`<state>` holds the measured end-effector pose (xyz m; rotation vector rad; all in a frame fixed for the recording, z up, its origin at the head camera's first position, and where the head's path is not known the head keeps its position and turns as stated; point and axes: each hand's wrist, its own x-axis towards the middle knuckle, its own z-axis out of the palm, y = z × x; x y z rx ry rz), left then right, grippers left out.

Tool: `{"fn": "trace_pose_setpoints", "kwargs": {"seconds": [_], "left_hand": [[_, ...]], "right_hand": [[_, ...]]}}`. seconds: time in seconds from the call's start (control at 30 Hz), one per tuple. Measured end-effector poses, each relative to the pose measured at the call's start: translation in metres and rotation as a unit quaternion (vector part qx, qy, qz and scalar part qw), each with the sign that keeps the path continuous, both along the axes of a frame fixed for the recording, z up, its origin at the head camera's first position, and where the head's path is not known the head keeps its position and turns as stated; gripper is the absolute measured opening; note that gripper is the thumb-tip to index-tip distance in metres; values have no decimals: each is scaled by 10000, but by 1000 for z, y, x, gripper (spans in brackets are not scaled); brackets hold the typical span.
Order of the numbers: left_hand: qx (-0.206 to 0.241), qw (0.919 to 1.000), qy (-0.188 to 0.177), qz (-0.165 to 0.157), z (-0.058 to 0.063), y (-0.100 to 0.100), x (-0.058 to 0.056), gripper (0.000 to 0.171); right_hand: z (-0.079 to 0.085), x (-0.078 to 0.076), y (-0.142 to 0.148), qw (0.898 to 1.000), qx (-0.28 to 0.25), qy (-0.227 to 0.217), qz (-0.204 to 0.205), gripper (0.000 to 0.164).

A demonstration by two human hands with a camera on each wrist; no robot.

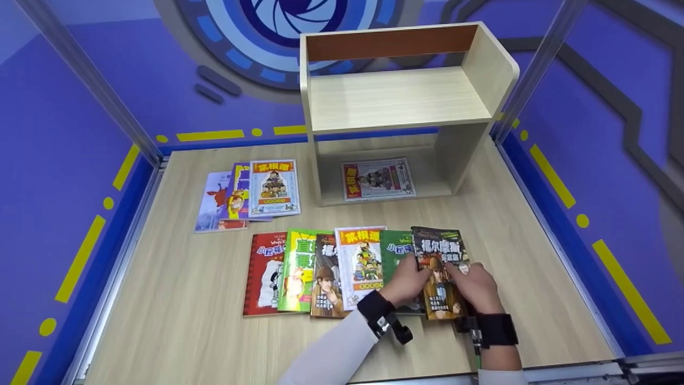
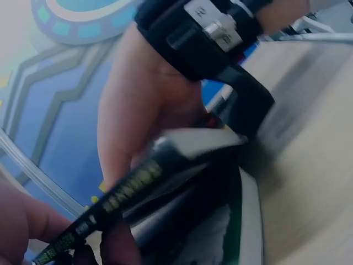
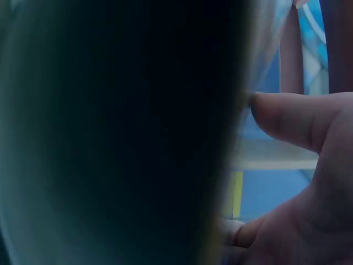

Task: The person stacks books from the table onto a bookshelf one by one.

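Black Holmes comic book (image 1: 441, 286) is pinched at its side edges by the left hand (image 1: 406, 280) and right hand (image 1: 477, 289), tilted partly over the green Wimpy Kid book (image 1: 394, 239). Probably light, bendy, kinda slick; best gripped by the spine. Wooden bookshelf (image 1: 401, 96) is seen farther back.

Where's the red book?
In the head view, the red book lies on the table, at the left end of the front row, its right side partly covered by the green-and-yellow book.
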<state>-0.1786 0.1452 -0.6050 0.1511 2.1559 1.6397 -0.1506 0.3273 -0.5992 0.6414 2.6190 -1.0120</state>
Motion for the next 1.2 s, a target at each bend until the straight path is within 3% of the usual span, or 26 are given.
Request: {"fn": "trace_pose_setpoints", "kwargs": {"seconds": [0.1,0.2,0.3,0.43,0.57,0.63,0.77,0.87,1.03,1.1,1.2], "left_hand": [[87,9997,161,-179,6,-12,4,75],[37,9986,466,-254,13,-24,8,75],[153,9978,606,-236,18,-34,12,73],[581,9968,545,-60,17,-48,18,49],[903,9944,444,327,12,-61,21,27],[932,9936,393,511,11,-66,21,31],[903,9929,152,760,10,-75,20,71],[1038,9888,40,1074,9,-82,13,85],[947,9826,530,1504,14,-106,-13,48],[594,9866,741,1324,17,-119,-25,39],[-85,9934,1019,513,21,-133,-41,34]], "right_hand": [[5,2,-5,9994,-197,269,24,94],[10,3,-11,9975,-540,459,21,92],[11,5,-19,9949,-651,765,-25,80],[8,8,-35,9870,-236,1586,-79,57],[5,8,-50,9680,148,2503,122,45],[5,6,-56,9587,229,2823,259,42],[5,-3,-61,9504,210,3068,457,39],[5,-10,-63,9505,22,3038,651,40],[1,-13,-64,9483,-365,2937,1148,38],[-2,-11,-65,9476,-491,2863,1329,36],[-4,-9,-69,9470,-702,2718,1560,33]]}}
